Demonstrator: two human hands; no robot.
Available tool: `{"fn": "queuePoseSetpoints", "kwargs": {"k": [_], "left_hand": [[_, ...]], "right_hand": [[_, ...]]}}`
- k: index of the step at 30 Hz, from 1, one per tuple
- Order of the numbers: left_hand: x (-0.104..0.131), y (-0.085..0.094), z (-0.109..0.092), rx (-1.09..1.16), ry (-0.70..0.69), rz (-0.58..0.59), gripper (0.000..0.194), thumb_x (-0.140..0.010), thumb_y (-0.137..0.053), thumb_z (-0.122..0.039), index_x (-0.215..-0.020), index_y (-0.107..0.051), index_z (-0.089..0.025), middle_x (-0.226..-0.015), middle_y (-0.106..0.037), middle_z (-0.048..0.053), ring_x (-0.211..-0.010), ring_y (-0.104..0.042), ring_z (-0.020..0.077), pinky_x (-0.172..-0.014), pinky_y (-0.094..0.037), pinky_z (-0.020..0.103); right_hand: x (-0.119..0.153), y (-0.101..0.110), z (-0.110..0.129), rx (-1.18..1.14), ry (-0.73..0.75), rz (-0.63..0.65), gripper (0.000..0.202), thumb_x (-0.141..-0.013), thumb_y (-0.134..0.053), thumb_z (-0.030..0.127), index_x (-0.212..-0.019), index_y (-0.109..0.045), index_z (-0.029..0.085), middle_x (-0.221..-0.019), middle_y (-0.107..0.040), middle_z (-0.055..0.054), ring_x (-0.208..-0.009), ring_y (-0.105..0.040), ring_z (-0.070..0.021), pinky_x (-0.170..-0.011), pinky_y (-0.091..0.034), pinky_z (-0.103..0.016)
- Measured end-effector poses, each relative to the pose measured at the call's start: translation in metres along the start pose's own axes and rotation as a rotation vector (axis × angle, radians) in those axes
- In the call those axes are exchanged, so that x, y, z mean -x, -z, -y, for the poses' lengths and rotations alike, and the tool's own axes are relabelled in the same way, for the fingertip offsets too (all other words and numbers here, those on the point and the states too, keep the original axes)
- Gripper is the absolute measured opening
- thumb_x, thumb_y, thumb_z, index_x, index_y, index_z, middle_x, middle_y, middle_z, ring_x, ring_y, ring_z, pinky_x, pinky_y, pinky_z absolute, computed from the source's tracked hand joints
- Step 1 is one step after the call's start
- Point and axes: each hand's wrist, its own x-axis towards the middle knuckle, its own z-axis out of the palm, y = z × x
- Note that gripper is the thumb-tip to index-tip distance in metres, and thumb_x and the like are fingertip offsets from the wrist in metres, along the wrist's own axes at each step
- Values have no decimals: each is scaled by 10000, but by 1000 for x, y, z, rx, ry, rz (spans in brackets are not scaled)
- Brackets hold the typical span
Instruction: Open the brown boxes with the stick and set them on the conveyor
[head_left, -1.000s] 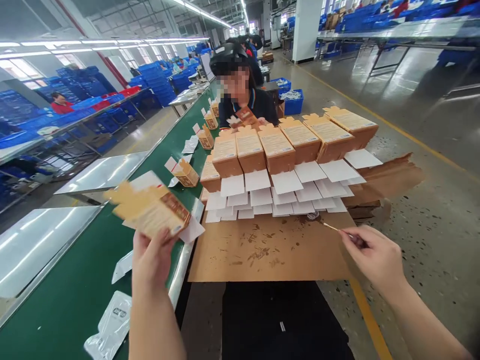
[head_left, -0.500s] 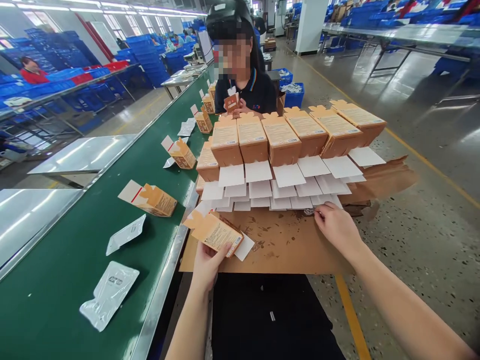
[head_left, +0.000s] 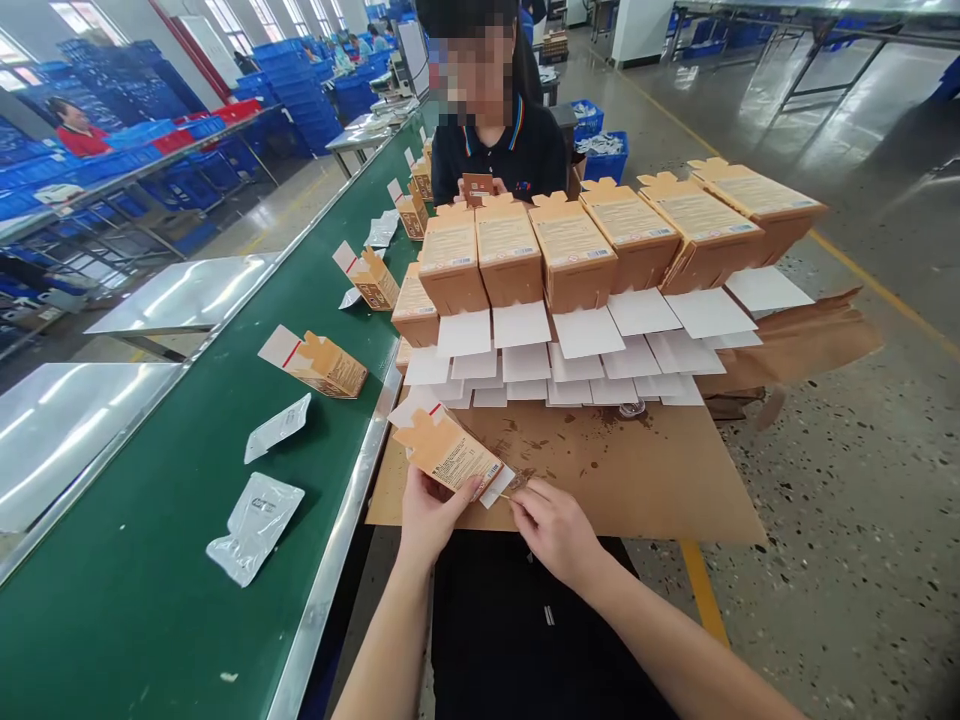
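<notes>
My left hand (head_left: 435, 500) grips a small orange-brown carton (head_left: 454, 450), tilted over the cardboard sheet (head_left: 637, 470). Its tabbed end points up and left, and a white flap (head_left: 496, 487) sticks out at its lower right end. Close to that flap, my right hand (head_left: 551, 520) has its fingers pinched together; what they hold, if anything, is too small to make out. Stacked cartons (head_left: 574, 255) with white flaps hanging toward me stand just beyond. A small clear, shiny item (head_left: 632, 408) lies under the front flaps.
To the left runs a green conveyor belt (head_left: 172, 640) with a metal edge, carrying silver pouches (head_left: 255, 525) and upright-flapped cartons (head_left: 330, 365). A co-worker (head_left: 502, 150) sits across, holding a brown carton. Brown paper (head_left: 817, 335) juts out at the right of the stack.
My right hand has moved from the front of the stack, left and toward me, to the carton's flap end. The carton stays in my left hand. The view has shifted slightly.
</notes>
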Motion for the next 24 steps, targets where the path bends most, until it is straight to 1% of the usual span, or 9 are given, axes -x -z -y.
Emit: {"fn": "queuePoseSetpoints", "kwargs": {"k": [2, 5, 9, 13, 15, 18, 21, 23, 24], "left_hand": [[1, -2, 9, -9, -35, -38, 927, -642, -1173, -658, -1350, -733, -252, -1311, -890, 163, -1254, -893, 422, -1134, -728, 610], [9, -7, 14, -79, -103, -50, 895, -668, -1159, -644, -1344, -727, -247, -1348, -873, 174, -1287, -878, 421, -1143, -720, 596], [28, -14, 3, -236, -158, -54, 744, -765, -1108, -575, -1311, -711, -260, -1280, -860, 135, -1204, -877, 378, -1026, -738, 505], [40, -19, -13, -308, -123, -61, 675, -798, -1085, -547, -1276, -684, -289, -1222, -855, 116, -1134, -871, 370, -941, -725, 460], [41, -21, -17, -320, -110, -70, 664, -788, -1082, -550, -1254, -681, -299, -1207, -857, 113, -1139, -868, 385, -928, -719, 462], [38, -24, -17, -329, -114, -77, 664, -778, -1081, -545, -1257, -690, -303, -1203, -860, 112, -1158, -869, 399, -940, -717, 472], [34, -26, -15, -322, -126, -30, 687, -736, -1109, -529, -1243, -705, -300, -1188, -861, 115, -1144, -875, 401, -975, -725, 492], [29, -19, -15, -284, -133, -45, 724, -708, -1124, -533, -1257, -718, -293, -1214, -863, 126, -1167, -877, 410, -1025, -728, 523], [25, -10, -16, -248, -137, -86, 746, -702, -1128, -540, -1274, -719, -292, -1247, -865, 135, -1199, -876, 417, -1063, -725, 546]], "right_hand": [[-2, 3, -8, 4, -22, -15, 306, -1127, -646, 64, -925, -751, 269, -832, -709, 8, -685, -672, -163, -652, -552, -279], [-1, 23, -18, -30, -59, -105, 307, -1132, -653, 63, -933, -763, 269, -813, -690, 14, -675, -663, -158, -663, -555, -272], [3, 54, -21, -73, -119, -210, 270, -1151, -683, 120, -965, -809, 269, -800, -714, 8, -658, -666, -155, -640, -572, -271], [10, 76, -17, -57, -216, -213, 269, -1166, -692, 182, -958, -833, 278, -793, -738, -5, -642, -672, -163, -609, -597, -285], [14, 80, -15, -47, -241, -209, 275, -1172, -687, 204, -956, -841, 280, -789, -750, -11, -637, -678, -168, -602, -612, -290], [14, 78, -12, -75, -219, -225, 282, -1169, -691, 212, -937, -838, 277, -768, -745, -5, -619, -678, -166, -597, -617, -280], [11, 75, -10, -111, -193, -210, 303, -1172, -690, 236, -905, -828, 275, -752, -743, -5, -606, -680, -169, -577, -609, -277], [10, 78, -10, -116, -198, -204, 314, -1178, -687, 270, -900, -833, 285, -743, -742, -9, -595, -680, -183, -559, -605, -297], [10, 83, -11, -115, -205, -211, 314, -1179, -691, 290, -901, -836, 293, -736, -741, -9, -589, -682, -192, -552, -606, -309]]}}
